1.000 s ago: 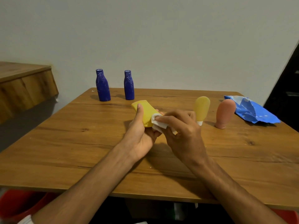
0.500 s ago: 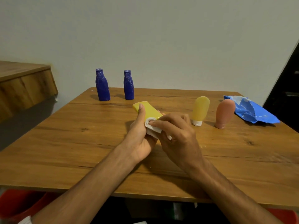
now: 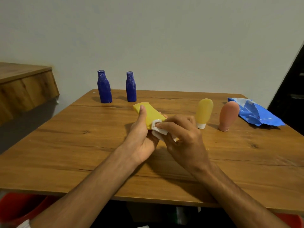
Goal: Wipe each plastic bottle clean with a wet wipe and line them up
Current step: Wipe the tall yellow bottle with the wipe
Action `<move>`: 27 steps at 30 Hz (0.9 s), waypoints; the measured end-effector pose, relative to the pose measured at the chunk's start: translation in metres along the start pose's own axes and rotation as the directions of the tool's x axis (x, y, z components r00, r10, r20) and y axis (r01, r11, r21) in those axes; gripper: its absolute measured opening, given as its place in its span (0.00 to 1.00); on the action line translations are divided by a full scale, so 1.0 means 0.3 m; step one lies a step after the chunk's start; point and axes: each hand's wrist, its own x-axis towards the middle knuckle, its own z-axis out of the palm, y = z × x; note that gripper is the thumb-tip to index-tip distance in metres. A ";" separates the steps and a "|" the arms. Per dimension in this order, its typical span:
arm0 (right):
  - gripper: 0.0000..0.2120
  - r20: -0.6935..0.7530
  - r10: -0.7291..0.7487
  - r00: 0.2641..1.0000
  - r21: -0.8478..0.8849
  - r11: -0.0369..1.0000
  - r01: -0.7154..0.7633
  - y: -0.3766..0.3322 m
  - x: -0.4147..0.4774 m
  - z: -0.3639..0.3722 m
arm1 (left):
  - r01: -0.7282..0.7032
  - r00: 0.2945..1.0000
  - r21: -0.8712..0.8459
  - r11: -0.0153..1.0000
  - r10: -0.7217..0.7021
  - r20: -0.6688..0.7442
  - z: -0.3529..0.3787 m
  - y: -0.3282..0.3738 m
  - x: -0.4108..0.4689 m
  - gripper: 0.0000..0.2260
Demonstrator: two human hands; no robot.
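1. The wooden desk [image 3: 82,145] spreads out before me, its far edge against the wall [image 3: 164,38].
2. My left forearm [image 3: 92,186] and right forearm [image 3: 230,188] reach in over the near edge and meet above the desk's middle.
3. My left hand [image 3: 141,137] lies palm up. The thumb stretches along the yellow bottle [image 3: 150,113] and the fingers curl beneath it, gripping it tilted with its flat end pointing away to the left.
4. My right hand [image 3: 184,137] is knuckles-up, fingers [image 3: 171,126] bent and pinching the wet wipe [image 3: 158,132].
5. A crumpled blue packet [image 3: 256,113] lies far right.
6. Two dark blue bottles [image 3: 104,87] [image 3: 131,87] stand upright near the far edge, apart from each other.
7. A pale yellow bottle [image 3: 204,111] stands on its white cap just beyond my right hand. A pink bottle [image 3: 228,115] stands to its right — near, not touching.
8. The wipe is bunched against the yellow bottle's near end.
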 end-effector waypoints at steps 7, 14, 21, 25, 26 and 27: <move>0.10 -0.048 0.161 0.986 0.059 0.986 -0.158 0.006 0.001 -0.012 | -0.047 0.999 0.065 0.997 0.048 -0.013 0.018 -0.002 -0.009 0.29; 0.10 -0.069 0.221 0.973 0.083 0.973 -0.215 0.014 0.004 -0.017 | -0.091 0.994 0.081 0.992 0.096 -0.051 0.023 0.001 -0.014 0.26; 0.09 -0.066 0.122 0.990 0.072 0.991 -0.117 -0.005 -0.001 0.005 | -0.025 1.000 0.040 0.999 0.026 -0.012 0.013 -0.012 -0.017 0.30; 0.10 -0.035 0.021 0.999 0.021 1.000 -0.020 -0.020 -0.001 0.016 | 0.000 1.000 0.059 0.998 0.002 -0.025 0.003 -0.012 -0.015 0.29; 0.10 -0.031 0.003 1.000 0.010 1.000 -0.003 -0.019 0.001 0.015 | 0.000 1.000 0.066 0.998 0.001 -0.025 0.003 -0.009 -0.014 0.29; 0.09 -0.030 -0.002 1.000 0.011 1.000 0.002 -0.015 0.003 0.011 | 0.000 1.000 0.060 0.998 0.001 -0.009 0.004 -0.003 -0.013 0.28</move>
